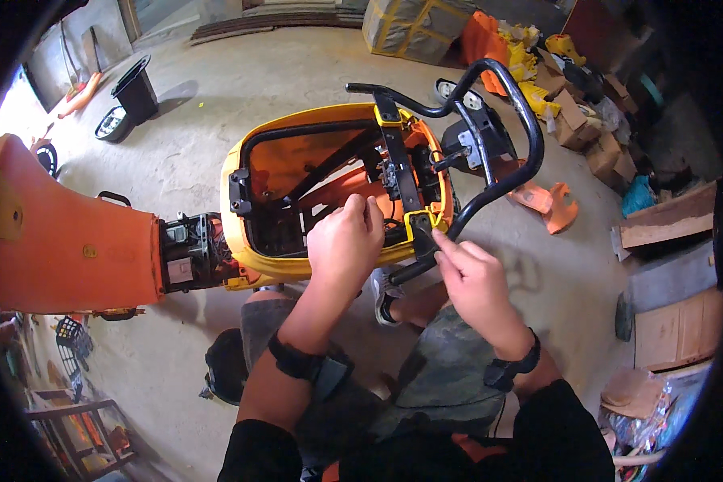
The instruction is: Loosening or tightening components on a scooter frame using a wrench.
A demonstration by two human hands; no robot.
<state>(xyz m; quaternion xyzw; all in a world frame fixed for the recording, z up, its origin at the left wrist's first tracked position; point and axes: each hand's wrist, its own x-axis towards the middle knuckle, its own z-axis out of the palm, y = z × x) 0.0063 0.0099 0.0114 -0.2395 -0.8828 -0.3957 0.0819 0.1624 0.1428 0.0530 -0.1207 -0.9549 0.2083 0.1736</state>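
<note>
A yellow and orange scooter body has a rimmed opening with dark rails inside. A black tubular handle is fixed at its right end. My left hand is curled closed over the opening's near part; what it holds, if anything, is hidden. My right hand has its index finger extended, the tip at a black bracket in a yellow mount at the near right corner, with the other fingers loosely bent. An orange scooter section with exposed black parts extends to the left.
Black bins stand at upper left. A wrapped bale, piled cardboard and yellow parts line the back and right. An orange panel lies on the concrete floor. My legs are below the body; wooden frames sit at lower left.
</note>
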